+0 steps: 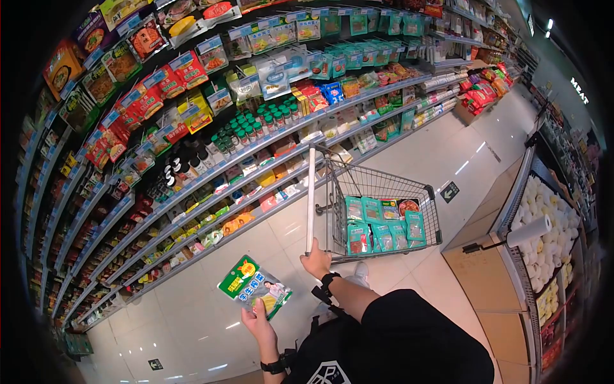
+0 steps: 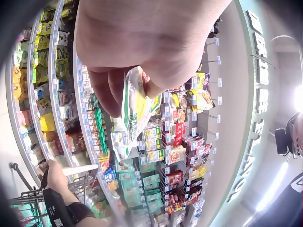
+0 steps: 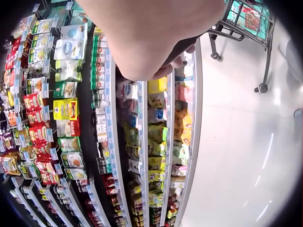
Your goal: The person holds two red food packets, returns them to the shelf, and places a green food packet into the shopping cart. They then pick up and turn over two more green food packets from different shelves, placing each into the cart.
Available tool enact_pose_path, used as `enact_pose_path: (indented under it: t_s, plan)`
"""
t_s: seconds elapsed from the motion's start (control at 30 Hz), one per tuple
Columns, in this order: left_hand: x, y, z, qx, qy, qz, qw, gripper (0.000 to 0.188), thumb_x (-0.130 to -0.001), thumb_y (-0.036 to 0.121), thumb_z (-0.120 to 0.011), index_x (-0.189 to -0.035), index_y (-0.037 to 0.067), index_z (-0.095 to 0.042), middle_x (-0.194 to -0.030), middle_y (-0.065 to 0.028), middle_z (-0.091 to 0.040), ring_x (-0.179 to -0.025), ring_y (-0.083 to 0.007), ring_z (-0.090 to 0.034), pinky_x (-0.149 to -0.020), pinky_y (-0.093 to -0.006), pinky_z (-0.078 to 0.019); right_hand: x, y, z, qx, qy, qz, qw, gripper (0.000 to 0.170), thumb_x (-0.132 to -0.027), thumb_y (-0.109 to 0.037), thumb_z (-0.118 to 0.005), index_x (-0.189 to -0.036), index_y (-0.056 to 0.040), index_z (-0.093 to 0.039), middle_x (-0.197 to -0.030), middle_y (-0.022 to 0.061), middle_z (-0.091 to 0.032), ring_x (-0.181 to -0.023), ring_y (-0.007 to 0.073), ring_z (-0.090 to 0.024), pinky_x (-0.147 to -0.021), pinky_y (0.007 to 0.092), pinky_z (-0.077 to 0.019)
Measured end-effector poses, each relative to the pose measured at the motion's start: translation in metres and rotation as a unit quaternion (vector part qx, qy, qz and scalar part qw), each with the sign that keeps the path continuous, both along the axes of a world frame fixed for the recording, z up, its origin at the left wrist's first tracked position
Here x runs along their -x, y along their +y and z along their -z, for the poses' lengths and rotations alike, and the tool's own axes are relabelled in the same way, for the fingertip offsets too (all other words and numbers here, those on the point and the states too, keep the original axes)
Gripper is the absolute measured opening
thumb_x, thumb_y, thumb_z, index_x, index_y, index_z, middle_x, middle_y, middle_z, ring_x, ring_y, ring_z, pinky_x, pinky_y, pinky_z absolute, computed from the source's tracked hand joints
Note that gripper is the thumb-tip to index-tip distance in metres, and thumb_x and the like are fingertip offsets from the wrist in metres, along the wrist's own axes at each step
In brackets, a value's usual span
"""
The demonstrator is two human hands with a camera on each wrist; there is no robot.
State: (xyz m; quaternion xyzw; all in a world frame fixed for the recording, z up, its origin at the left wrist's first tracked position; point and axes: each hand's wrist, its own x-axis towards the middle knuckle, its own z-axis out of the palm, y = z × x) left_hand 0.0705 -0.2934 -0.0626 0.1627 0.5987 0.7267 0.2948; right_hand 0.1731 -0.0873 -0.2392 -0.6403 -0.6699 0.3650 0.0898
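Observation:
My left hand (image 1: 261, 325) pinches a green-and-white food packet (image 1: 240, 281), thumb across its front near the lower edge. The packet has a picture of a person and yellow strips, and tilts in front of the shelves. In the left wrist view, the fingers of the left hand (image 2: 147, 40) grip the packet (image 2: 135, 116) at its edge. My right hand (image 1: 316, 261) holds the near end of the pale handle (image 1: 311, 198) of a wire shopping cart (image 1: 427, 191). Seen from the right wrist, the back of the right hand (image 3: 156, 38) covers most of its grip.
Several teal packets (image 1: 378, 238) lie in the cart. Long store shelves (image 1: 211, 176) of packets and jars run along the left. At right stands a display of wrapped pale produce (image 1: 540, 208) with a roll of bags (image 1: 529, 232). Tiled floor (image 1: 198, 313) lies between.

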Motion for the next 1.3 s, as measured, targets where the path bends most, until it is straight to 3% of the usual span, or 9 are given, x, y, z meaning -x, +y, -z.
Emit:
enact_pose_path:
  t_s: [0.23, 0.43, 0.53, 0.73, 0.8, 1.07, 1.13, 1.23, 1.3]
  plan:
    - [-0.01, 0.045, 0.005, -0.014, -0.071, 0.069, 0.995, 0.029, -0.102, 0.012, -0.062, -0.126, -0.003, -0.057, -0.118, -0.0099, -0.069, -0.102, -0.0143, -0.067, -0.091, -0.0296, -0.0526, -0.052, 0.037, 0.026, -0.03, -0.012, -0.016, 0.999, 0.077, -0.078, -0.034, -0.069, -0.142, -0.0101, -0.033, -0.097, 0.0106, -0.076, -0.095, 0.0354, -0.072, -0.091, 0.0519, -0.0434]
    - [-0.026, 0.093, -0.014, -0.023, -0.082, 0.168, 0.982, 0.025, -0.102, 0.011, -0.061, -0.123, -0.001, -0.058, -0.116, -0.0092, -0.07, -0.098, -0.0126, -0.068, -0.087, -0.0277, -0.0539, -0.118, 0.069, 0.021, -0.057, 0.011, -0.036, 0.998, 0.074, -0.078, -0.034, -0.068, -0.14, -0.0078, -0.036, -0.095, 0.0165, -0.074, -0.095, 0.0386, -0.07, -0.093, 0.0523, -0.0431]
    - [-0.035, 0.116, -0.014, -0.006, -0.065, 0.195, 0.979, 0.024, -0.103, 0.012, -0.061, -0.122, -0.001, -0.059, -0.114, -0.0084, -0.07, -0.098, -0.0118, -0.067, -0.086, -0.0273, -0.0538, -0.155, 0.086, 0.018, -0.067, 0.015, -0.038, 0.997, 0.069, -0.078, -0.033, -0.069, -0.137, -0.0096, -0.041, -0.097, 0.0148, -0.074, -0.097, 0.0362, -0.07, -0.093, 0.0502, -0.0435]
    - [-0.071, 0.171, -0.036, -0.034, -0.059, 0.161, 0.985, 0.025, -0.101, 0.014, -0.065, -0.12, -0.001, -0.062, -0.11, -0.0064, -0.071, -0.096, -0.01, -0.066, -0.085, -0.0263, -0.0535, -0.234, 0.131, 0.019, -0.054, 0.053, -0.041, 0.996, 0.058, -0.077, -0.032, -0.073, -0.128, -0.014, -0.051, -0.1, 0.0053, -0.075, -0.1, 0.0321, -0.07, -0.096, 0.049, -0.0423]
    - [-0.08, 0.187, -0.044, -0.027, -0.038, 0.145, 0.988, 0.024, -0.1, 0.013, -0.067, -0.118, -0.001, -0.063, -0.108, -0.0062, -0.071, -0.096, -0.0097, -0.066, -0.084, -0.0263, -0.0536, -0.26, 0.144, 0.008, -0.051, 0.037, -0.05, 0.997, 0.061, -0.075, -0.029, -0.073, -0.131, -0.0136, -0.053, -0.102, 0.0028, -0.075, -0.1, 0.0264, -0.071, -0.091, 0.0404, -0.0504]
    - [-0.125, 0.259, -0.06, -0.025, -0.003, 0.142, 0.99, 0.02, -0.1, 0.014, -0.065, -0.112, -0.002, -0.066, -0.105, -0.0059, -0.072, -0.092, -0.0095, -0.066, -0.084, -0.0268, -0.0531, -0.359, 0.206, 0.01, -0.054, 0.001, -0.036, 0.998, 0.054, -0.075, -0.029, -0.075, -0.124, -0.0136, -0.058, -0.096, 0.0068, -0.075, -0.096, 0.0298, -0.071, -0.09, 0.0443, -0.0495]
    - [-0.139, 0.272, -0.07, -0.081, -0.107, 0.122, 0.983, 0.024, -0.105, 0.021, -0.059, -0.114, -0.001, -0.064, -0.105, -0.0056, -0.072, -0.093, -0.0108, -0.067, -0.085, -0.027, -0.0524, -0.381, 0.212, 0.006, -0.054, -0.023, -0.026, 0.998, 0.049, -0.076, -0.031, -0.075, -0.119, -0.0137, -0.062, -0.093, 0.0084, -0.074, -0.095, 0.0318, -0.07, -0.089, 0.0469, -0.0481]
    - [-0.156, 0.293, -0.066, -0.098, -0.146, 0.118, 0.977, 0.029, -0.109, 0.024, -0.05, -0.123, 0.001, -0.058, -0.118, -0.0084, -0.068, -0.103, -0.0153, -0.066, -0.092, -0.0315, -0.0526, -0.414, 0.231, 0.013, -0.044, 0.114, 0.034, 0.992, 0.037, -0.076, -0.032, -0.076, -0.108, -0.013, -0.07, -0.082, 0.0086, -0.074, -0.077, 0.0287, -0.072, -0.073, 0.0391, -0.0535]
    - [-0.172, 0.307, -0.074, -0.123, -0.18, 0.109, 0.97, 0.029, -0.109, 0.024, -0.047, -0.127, 0.002, -0.055, -0.123, -0.0097, -0.066, -0.108, -0.0171, -0.065, -0.095, -0.0343, -0.0527, -0.434, 0.24, 0.015, -0.04, 0.122, 0.047, 0.991, 0.035, -0.075, -0.031, -0.076, -0.106, -0.0134, -0.072, -0.082, 0.0085, -0.074, -0.077, 0.0275, -0.072, -0.075, 0.0385, -0.0537]
